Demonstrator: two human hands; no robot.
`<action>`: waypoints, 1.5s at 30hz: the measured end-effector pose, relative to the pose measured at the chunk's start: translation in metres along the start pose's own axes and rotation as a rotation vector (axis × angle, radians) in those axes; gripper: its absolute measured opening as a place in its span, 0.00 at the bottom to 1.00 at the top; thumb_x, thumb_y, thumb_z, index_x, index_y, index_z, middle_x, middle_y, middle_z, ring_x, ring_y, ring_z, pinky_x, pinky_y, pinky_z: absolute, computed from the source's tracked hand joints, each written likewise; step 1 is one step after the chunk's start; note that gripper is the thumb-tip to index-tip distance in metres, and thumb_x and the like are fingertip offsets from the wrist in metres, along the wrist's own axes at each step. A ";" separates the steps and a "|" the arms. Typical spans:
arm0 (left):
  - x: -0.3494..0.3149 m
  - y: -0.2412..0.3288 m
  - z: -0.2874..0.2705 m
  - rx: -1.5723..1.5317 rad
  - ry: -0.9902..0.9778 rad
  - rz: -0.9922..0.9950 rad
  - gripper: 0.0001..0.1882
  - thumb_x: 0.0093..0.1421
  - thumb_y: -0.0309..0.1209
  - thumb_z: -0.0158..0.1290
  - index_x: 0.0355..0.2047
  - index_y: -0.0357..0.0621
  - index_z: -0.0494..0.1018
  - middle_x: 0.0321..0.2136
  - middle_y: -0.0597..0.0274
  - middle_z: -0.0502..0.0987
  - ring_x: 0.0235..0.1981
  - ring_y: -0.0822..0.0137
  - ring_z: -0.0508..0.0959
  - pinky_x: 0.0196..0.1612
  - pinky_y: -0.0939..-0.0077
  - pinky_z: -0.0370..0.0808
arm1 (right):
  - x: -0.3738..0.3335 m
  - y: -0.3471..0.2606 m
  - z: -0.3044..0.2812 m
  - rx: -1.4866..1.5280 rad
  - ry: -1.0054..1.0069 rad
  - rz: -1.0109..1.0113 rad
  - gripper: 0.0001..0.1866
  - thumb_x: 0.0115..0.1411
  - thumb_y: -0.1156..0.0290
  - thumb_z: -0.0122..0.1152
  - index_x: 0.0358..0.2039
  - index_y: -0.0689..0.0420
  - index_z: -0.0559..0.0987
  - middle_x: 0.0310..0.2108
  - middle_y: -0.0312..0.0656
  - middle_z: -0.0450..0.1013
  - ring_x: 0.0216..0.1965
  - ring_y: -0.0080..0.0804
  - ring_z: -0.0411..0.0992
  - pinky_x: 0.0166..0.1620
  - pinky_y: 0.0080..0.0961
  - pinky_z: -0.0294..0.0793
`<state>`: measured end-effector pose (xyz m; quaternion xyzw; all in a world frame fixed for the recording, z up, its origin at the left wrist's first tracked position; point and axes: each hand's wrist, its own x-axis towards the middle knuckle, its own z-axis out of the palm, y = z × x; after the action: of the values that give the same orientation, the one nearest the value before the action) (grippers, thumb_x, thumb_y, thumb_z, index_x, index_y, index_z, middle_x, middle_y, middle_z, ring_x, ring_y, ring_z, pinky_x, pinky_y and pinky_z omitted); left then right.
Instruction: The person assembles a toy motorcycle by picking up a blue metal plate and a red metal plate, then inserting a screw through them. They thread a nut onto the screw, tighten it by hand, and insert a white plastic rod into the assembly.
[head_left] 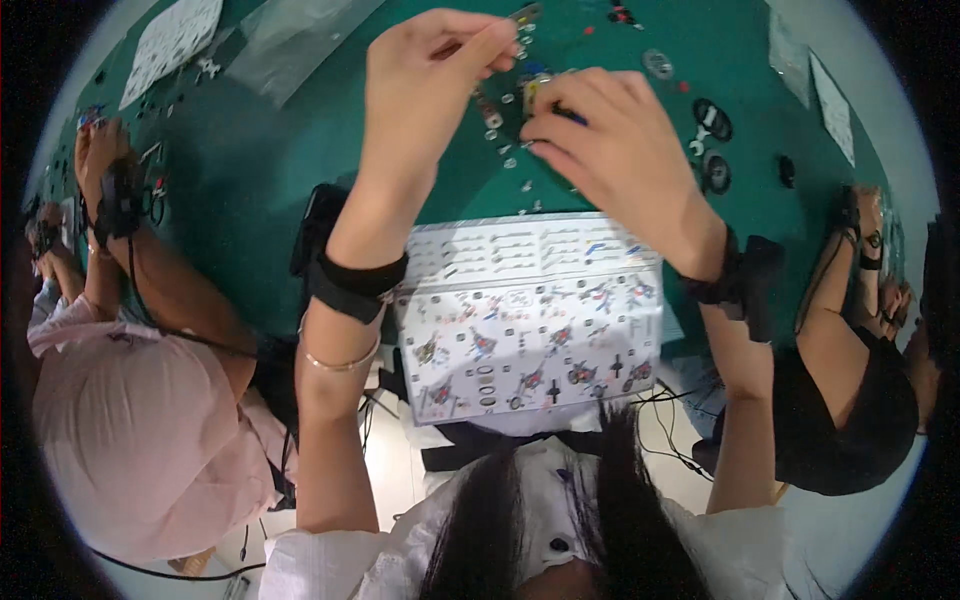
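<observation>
With the clock centred on the hands and twelve pointing straight ahead, a printed picture sheet [530, 285] is lying closest, at six o'clock, its near part reaching over the edge of the green counter [250, 130]. Beyond it, the right hand [610, 125] is being held palm down over the counter, its fingers half curled. A small yellow-and-blue piece [532, 88] is showing at its fingertips; whether it is being gripped or only touched cannot be told. Slightly farther, at eleven o'clock, the left hand [430, 80] is being kept raised, thumb and forefinger pinched together, and a small dark strip [527, 13] is being held by its end. Small loose parts [492, 118] are lying scattered between and below the hands.

Toward three and four o'clock, two black wheels [712, 118] are resting with a small wrench [697, 146] between them. At about three, a grey disc [657, 65] is lying nearer the right hand. A red-and-black piece [622, 14] is lying toward one o'clock. Farther out, between nine and ten, a clear plastic bag [295, 50] is being seen beside another printed sheet [172, 45].
</observation>
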<state>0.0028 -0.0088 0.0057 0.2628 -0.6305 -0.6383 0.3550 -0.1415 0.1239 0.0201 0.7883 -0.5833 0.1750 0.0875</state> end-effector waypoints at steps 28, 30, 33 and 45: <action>0.005 0.007 0.012 -0.106 -0.110 -0.043 0.09 0.58 0.26 0.59 0.32 0.29 0.79 0.26 0.60 0.80 0.26 0.77 0.75 0.29 0.85 0.71 | 0.010 -0.004 -0.016 0.056 -0.287 0.111 0.06 0.53 0.68 0.67 0.29 0.53 0.78 0.36 0.36 0.71 0.41 0.34 0.68 0.46 0.32 0.60; 0.005 0.006 0.012 -0.077 -0.111 -0.015 0.09 0.58 0.26 0.59 0.32 0.29 0.79 0.26 0.60 0.80 0.26 0.77 0.75 0.29 0.85 0.71 | 0.015 -0.013 -0.021 0.050 -0.290 0.152 0.06 0.53 0.69 0.67 0.29 0.53 0.78 0.36 0.36 0.71 0.41 0.35 0.68 0.45 0.32 0.60; 0.005 0.004 0.011 -0.110 -0.131 -0.038 0.08 0.58 0.25 0.59 0.33 0.29 0.79 0.27 0.60 0.80 0.26 0.77 0.75 0.30 0.86 0.71 | 0.019 -0.020 -0.027 0.063 -0.299 0.220 0.06 0.52 0.69 0.68 0.29 0.54 0.78 0.35 0.37 0.71 0.40 0.35 0.68 0.46 0.31 0.60; 0.010 0.000 0.008 -0.350 -0.363 0.060 0.08 0.58 0.25 0.60 0.32 0.30 0.80 0.26 0.62 0.81 0.26 0.79 0.75 0.29 0.86 0.71 | -0.009 0.002 0.004 0.539 0.196 0.516 0.03 0.58 0.79 0.64 0.32 0.60 0.78 0.35 0.38 0.73 0.36 0.24 0.71 0.40 0.21 0.67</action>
<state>-0.0094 -0.0113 0.0076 0.0597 -0.5715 -0.7636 0.2947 -0.1449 0.1299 0.0125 0.5897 -0.6846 0.4129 -0.1146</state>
